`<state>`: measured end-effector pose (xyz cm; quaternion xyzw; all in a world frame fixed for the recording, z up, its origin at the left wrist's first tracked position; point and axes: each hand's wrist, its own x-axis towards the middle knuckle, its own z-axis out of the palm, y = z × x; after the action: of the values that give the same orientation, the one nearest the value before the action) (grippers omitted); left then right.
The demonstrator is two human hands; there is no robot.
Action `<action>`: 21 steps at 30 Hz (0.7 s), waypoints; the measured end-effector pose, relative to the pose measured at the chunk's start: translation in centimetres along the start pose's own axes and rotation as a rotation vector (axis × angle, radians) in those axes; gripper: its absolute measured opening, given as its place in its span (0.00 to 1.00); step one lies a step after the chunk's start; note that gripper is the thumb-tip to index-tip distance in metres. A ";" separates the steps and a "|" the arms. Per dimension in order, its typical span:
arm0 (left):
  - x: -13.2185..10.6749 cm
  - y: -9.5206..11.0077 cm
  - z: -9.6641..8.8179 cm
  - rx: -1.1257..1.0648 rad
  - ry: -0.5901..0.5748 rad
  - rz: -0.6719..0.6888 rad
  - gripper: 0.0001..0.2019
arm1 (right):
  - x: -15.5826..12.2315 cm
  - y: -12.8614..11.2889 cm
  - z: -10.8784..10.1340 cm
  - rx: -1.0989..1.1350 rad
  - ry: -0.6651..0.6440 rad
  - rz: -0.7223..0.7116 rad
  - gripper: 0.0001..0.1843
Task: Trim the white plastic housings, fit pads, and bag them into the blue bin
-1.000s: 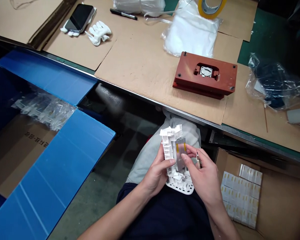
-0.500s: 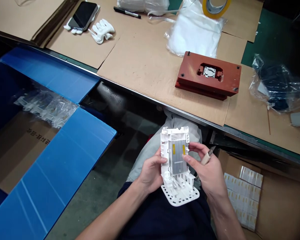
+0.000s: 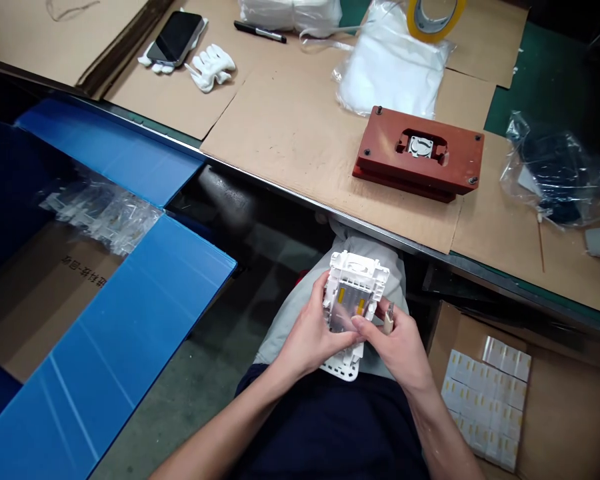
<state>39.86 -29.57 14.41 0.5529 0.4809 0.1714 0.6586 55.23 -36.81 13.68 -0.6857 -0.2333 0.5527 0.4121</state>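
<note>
A white plastic housing (image 3: 359,265) with slots and clips is held over my lap, its perforated base toward me. My left hand (image 3: 305,339) wraps its left side, the thumb lying across the lower front. On the right, my right hand (image 3: 403,348) grips the housing's edge, its thumb tip pressing on the front close to the left thumb. Tucked among the right fingers is a small knife-like tool (image 3: 389,321) with a beige handle and grey tip. A grey see-through panel (image 3: 349,308) with two yellow strips sits in the housing; the thumbs hide its lower part.
On the cardboard-covered bench (image 3: 290,127) stand a red-brown fixture (image 3: 380,160), a bagged white stack (image 3: 387,73) and a tape roll (image 3: 434,23). A blue bin (image 3: 145,333) is at left. Rows of yellow-marked clear pieces (image 3: 485,393) lie in a carton (image 3: 565,413) at right.
The housing has tipped, so its top end shows more and its base less. My left thumb has slid across the front toward the right thumb. The right hand has shifted slightly left.
</note>
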 end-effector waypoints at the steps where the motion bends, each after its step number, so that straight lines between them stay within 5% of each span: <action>1: 0.0 0.1 0.2 0.038 0.006 -0.003 0.46 | -0.1 -0.1 0.1 -0.017 0.029 0.004 0.27; 7: 0.4 0.2 0.8 0.060 0.018 0.031 0.37 | -0.9 -0.5 0.3 -0.081 0.075 -0.055 0.23; 21: -0.1 -1.3 1.8 0.140 0.111 0.115 0.39 | -1.1 0.7 1.3 -0.262 0.207 -0.195 0.16</action>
<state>40.93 -31.12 13.14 0.6141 0.4948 0.2052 0.5796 53.58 -37.66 13.66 -0.7610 -0.3251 0.4014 0.3926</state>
